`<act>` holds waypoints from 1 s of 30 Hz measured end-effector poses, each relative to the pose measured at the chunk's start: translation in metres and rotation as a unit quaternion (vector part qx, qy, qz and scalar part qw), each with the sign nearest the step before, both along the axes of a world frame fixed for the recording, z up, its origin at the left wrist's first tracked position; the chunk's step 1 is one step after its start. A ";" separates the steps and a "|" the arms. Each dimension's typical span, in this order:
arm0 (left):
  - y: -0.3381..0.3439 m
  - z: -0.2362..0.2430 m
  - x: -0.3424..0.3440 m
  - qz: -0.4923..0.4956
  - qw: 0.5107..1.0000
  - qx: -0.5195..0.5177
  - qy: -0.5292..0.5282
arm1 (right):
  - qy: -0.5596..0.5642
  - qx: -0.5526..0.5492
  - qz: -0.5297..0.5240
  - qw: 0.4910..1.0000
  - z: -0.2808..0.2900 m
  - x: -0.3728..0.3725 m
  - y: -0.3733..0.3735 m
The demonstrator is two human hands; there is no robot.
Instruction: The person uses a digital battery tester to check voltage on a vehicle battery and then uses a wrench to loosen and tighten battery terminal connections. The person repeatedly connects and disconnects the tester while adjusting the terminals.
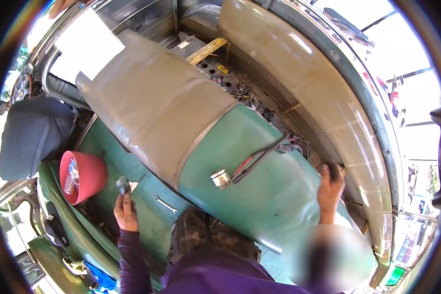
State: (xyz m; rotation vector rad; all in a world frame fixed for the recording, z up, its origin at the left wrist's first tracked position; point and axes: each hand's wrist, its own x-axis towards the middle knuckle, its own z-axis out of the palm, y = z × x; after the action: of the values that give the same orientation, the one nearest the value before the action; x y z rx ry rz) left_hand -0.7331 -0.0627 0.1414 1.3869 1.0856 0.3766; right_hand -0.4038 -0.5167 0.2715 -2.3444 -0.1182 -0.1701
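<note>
My left hand (126,213) is closed round a small grey metal-headed tool (123,184), held over the green floor; its exact kind is unclear. Beside it a pale flat piece with a thin tip (134,184) shows, and whether the two are joined cannot be told. A double-ended wrench (166,205) lies on the floor to the right. At the right, my right hand (330,188) has its fingers curled over the far edge of a long padded seat, green (240,157) at my end. On the seat rests a round silver part (220,178) with red and black wires (252,159).
A pink bucket (95,176) with coiled and clear bits inside stands at the left, by a dark seat (36,137). Beyond the long seat runs a trough (250,83) with loose cables and a wooden strip (206,51). A tan padded bench (299,73) lines the far wall.
</note>
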 end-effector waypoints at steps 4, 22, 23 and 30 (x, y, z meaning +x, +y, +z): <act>-0.059 0.142 0.160 -0.348 0.936 -0.057 0.000 | 0.169 0.033 0.256 0.951 0.013 0.025 0.081; -0.100 0.060 0.407 -0.451 0.792 -0.411 0.037 | 0.517 0.360 0.062 0.774 -0.053 0.138 0.138; -0.084 0.052 0.425 -0.468 0.800 -0.372 0.048 | 0.517 0.330 0.097 0.784 -0.057 0.149 0.141; 0.048 -0.024 0.658 -0.554 0.786 0.273 0.007 | 0.258 -0.338 0.187 0.886 -0.216 0.310 0.188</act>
State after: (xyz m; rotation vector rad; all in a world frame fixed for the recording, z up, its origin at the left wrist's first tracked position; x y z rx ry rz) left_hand -0.0755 -0.0145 0.1170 2.2838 -0.0082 -0.2283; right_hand -0.0942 -0.3285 0.0559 -2.8956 -0.4141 0.8071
